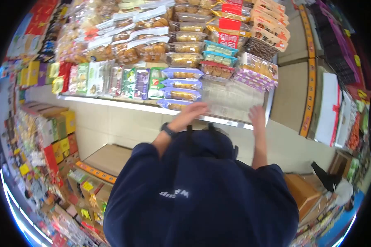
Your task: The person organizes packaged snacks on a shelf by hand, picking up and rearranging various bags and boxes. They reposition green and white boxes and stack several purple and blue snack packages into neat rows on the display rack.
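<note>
My left hand [192, 113], with a dark watch [168, 130] on its wrist, is at the front edge of the display table [152, 108], close to the purple-edged snack packs [180, 94]. Its fingers stretch to the right and hold nothing I can see. My right hand [257, 117] is raised at the table's right front corner, fingers apart and slightly blurred. Between the hands lies a clear plastic-looking sheet [231, 101] on the tabletop. Beyond it are a stack of purple-and-white packs [257, 72] and red-and-clear packs [217, 71].
Bagged pastries [152, 51] and upright snack packs [127, 82] fill the left of the table. Orange-topped bags [270, 24] stand at the back right. A brown surface with an orange strip [311, 90] is to the right. A person [343, 191] is at lower right.
</note>
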{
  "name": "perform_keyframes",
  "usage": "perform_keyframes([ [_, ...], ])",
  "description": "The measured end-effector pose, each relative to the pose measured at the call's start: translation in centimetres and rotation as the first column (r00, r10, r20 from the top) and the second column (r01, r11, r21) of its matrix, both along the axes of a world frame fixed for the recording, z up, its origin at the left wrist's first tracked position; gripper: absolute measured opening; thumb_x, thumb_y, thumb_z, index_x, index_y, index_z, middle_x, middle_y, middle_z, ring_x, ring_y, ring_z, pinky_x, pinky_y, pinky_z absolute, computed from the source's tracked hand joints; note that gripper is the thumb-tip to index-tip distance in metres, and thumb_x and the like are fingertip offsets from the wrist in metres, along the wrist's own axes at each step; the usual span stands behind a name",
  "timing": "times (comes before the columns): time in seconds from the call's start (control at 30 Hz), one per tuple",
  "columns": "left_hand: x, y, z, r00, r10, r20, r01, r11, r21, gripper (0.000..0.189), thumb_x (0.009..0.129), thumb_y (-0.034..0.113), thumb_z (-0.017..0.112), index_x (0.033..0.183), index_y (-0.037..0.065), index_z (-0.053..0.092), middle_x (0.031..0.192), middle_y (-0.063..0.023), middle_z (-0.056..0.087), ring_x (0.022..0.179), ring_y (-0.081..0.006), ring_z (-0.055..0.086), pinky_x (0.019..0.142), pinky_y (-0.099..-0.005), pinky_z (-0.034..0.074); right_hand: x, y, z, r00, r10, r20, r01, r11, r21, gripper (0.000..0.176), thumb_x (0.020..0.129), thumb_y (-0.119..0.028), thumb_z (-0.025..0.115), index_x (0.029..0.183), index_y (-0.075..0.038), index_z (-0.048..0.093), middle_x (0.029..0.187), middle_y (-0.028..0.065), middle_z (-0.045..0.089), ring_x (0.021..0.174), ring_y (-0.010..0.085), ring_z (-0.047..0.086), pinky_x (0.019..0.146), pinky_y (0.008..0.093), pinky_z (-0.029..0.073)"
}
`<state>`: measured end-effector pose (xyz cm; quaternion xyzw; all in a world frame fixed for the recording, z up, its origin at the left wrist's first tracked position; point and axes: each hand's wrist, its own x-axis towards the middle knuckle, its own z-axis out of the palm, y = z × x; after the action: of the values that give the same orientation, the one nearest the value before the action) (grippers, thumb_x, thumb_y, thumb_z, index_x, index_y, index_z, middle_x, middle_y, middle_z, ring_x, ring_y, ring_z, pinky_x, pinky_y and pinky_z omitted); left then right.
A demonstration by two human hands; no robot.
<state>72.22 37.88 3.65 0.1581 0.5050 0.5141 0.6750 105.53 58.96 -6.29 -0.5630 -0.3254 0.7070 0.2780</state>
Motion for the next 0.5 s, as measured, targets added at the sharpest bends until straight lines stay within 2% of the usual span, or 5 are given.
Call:
perform_keyframes([
  [0.03,-1.9,-2.2,0.7,0.998,0.030,-0.061,-0.031,0.999,-0.014,0.036,0.101,0.025,0.062,0.130,0.005,0.061,0.118,-0.0048,0.067,0.111,-0.0161,0.063,0.094,-0.0306,0.050,-1.9,-2.9,0.8,0.992,0.033,0.125,-0.037,0.999,0.034,0.055,0.098,-0.036,0.063,0.141,-0.006,0.049,0.133,0.0079,0.060,0.118,0.0223,0.061,0.092,0.0389,0.051],
  [0.13,-6.8,-8.3,-1.0,0.969,0.208,-0.136,-0.221,0.971,-0.089,0.025,0.098,0.026,0.066,0.116,0.008,0.067,0.094,0.0026,0.066,0.086,-0.0077,0.059,0.076,-0.0260,0.048,-7.8,-8.9,-0.8,0.948,0.258,0.185,-0.266,0.964,0.016,0.050,0.094,-0.031,0.069,0.135,-0.006,0.056,0.122,0.0072,0.065,0.107,0.0169,0.065,0.081,0.0321,0.053],
  [0.27,-11.9,-13.5,-5.9,0.936,0.189,-0.297,-0.254,0.947,-0.199,0.027,0.097,0.034,0.065,0.111,0.010,0.065,0.104,0.0008,0.066,0.095,-0.0097,0.059,0.084,-0.0293,0.045,-17.4,-13.6,2.4,0.781,0.516,0.352,-0.608,0.757,0.240,0.066,0.086,-0.033,0.078,0.139,-0.002,0.053,0.129,0.0121,0.064,0.106,0.0266,0.065,0.090,0.0393,0.053],
  [0.4,-12.6,-13.1,-8.0,0.888,0.234,-0.396,-0.319,0.934,-0.164,0.049,0.096,0.033,0.066,0.134,0.005,0.054,0.120,-0.0013,0.062,0.107,-0.0129,0.058,0.091,-0.0314,0.044,-21.1,-14.6,1.3,0.665,0.574,0.478,-0.728,0.641,0.244,0.064,0.086,-0.034,0.077,0.137,-0.003,0.055,0.125,0.0148,0.066,0.103,0.0278,0.066,0.089,0.0398,0.053],
  [0.5,-12.0,-11.5,-8.4,0.944,0.172,-0.283,-0.200,0.977,-0.075,0.052,0.096,0.028,0.067,0.138,0.002,0.052,0.119,-0.0032,0.064,0.105,-0.0136,0.059,0.089,-0.0286,0.046,-22.5,-15.2,2.9,0.639,0.550,0.537,-0.738,0.635,0.227,0.056,0.085,-0.031,0.075,0.133,-0.004,0.060,0.113,0.0180,0.069,0.096,0.0279,0.067,0.086,0.0379,0.053],
])
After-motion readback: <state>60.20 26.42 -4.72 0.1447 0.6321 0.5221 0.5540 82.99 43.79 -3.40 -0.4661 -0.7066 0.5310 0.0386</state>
